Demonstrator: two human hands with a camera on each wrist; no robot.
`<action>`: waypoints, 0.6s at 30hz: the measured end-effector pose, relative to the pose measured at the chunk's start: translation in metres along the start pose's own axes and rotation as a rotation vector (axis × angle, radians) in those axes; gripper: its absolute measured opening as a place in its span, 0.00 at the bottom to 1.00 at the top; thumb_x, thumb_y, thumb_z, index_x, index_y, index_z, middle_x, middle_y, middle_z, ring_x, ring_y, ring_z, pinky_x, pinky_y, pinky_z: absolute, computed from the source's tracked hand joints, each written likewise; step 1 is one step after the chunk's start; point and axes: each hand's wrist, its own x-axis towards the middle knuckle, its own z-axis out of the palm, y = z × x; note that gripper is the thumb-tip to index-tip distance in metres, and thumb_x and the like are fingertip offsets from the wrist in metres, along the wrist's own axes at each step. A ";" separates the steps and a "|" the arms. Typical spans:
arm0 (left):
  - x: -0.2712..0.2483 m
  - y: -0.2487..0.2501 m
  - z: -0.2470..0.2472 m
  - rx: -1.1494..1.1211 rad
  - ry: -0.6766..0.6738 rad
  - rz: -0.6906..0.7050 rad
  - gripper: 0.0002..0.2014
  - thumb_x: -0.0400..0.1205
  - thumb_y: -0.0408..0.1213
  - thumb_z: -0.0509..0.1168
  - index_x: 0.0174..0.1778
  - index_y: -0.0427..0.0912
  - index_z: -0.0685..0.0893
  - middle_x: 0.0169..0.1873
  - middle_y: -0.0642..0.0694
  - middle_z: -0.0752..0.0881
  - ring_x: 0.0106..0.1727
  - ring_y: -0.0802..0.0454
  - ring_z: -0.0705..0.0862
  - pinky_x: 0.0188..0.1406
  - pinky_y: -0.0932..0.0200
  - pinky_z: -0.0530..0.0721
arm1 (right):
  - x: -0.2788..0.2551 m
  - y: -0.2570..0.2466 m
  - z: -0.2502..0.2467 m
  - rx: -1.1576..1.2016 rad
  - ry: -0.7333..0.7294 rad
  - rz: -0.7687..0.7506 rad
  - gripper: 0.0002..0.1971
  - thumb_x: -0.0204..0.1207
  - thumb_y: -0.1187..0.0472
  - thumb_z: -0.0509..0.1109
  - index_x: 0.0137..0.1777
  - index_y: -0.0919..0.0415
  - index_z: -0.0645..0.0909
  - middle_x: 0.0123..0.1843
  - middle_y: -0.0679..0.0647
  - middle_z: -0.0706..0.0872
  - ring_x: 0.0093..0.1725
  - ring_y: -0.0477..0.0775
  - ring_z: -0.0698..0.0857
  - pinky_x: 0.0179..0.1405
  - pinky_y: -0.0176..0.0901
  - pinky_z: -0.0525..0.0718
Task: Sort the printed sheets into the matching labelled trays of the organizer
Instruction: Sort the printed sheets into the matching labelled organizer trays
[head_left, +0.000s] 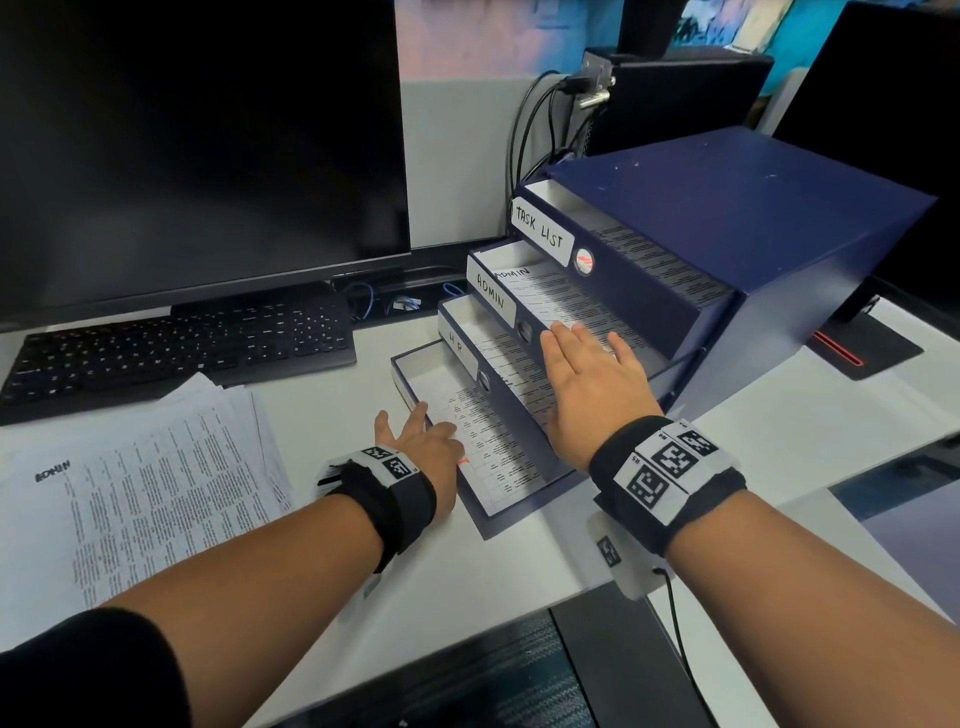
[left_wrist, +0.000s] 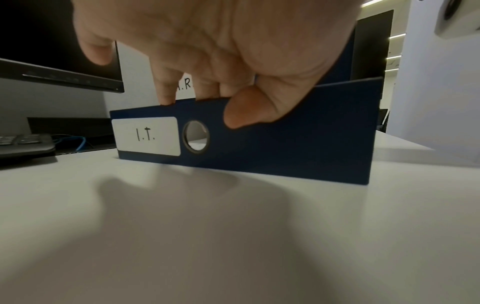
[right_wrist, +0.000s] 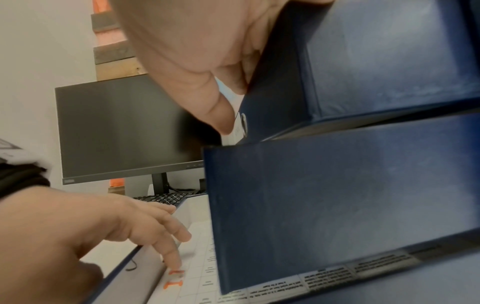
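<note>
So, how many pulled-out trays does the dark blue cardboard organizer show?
4, stepped downward: TASK LIST tray on top, ADMIN tray below it, HR tray under that, and I.T. tray lowest, on the desk.

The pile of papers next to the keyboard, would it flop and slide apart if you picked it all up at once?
Probably. The pile of papers is thin loose sheets, already fanned unevenly, and no clip or staple shows, so they would likely slip apart. Single sheets would probably droop when lifted by an edge. On the smooth white desk, a push would likely spread the pile further.
</note>
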 end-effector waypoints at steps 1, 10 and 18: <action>-0.001 -0.002 0.001 -0.023 0.007 0.007 0.32 0.76 0.36 0.62 0.76 0.62 0.64 0.82 0.58 0.53 0.83 0.46 0.37 0.74 0.27 0.38 | 0.000 0.000 0.000 0.003 -0.002 0.004 0.39 0.77 0.55 0.59 0.84 0.60 0.42 0.85 0.54 0.46 0.84 0.54 0.46 0.80 0.56 0.41; -0.035 -0.061 0.012 -0.200 0.128 0.023 0.37 0.80 0.31 0.56 0.82 0.59 0.48 0.83 0.59 0.44 0.83 0.55 0.40 0.79 0.38 0.39 | 0.004 -0.035 -0.023 0.127 0.087 -0.099 0.35 0.77 0.55 0.64 0.82 0.60 0.55 0.84 0.55 0.53 0.83 0.59 0.47 0.80 0.58 0.43; -0.073 -0.175 0.040 -0.426 0.110 -0.192 0.28 0.80 0.35 0.60 0.78 0.52 0.66 0.79 0.52 0.61 0.79 0.48 0.59 0.78 0.56 0.61 | 0.036 -0.156 0.008 0.170 -0.108 -0.422 0.28 0.82 0.54 0.57 0.82 0.54 0.56 0.84 0.50 0.55 0.83 0.54 0.50 0.82 0.49 0.49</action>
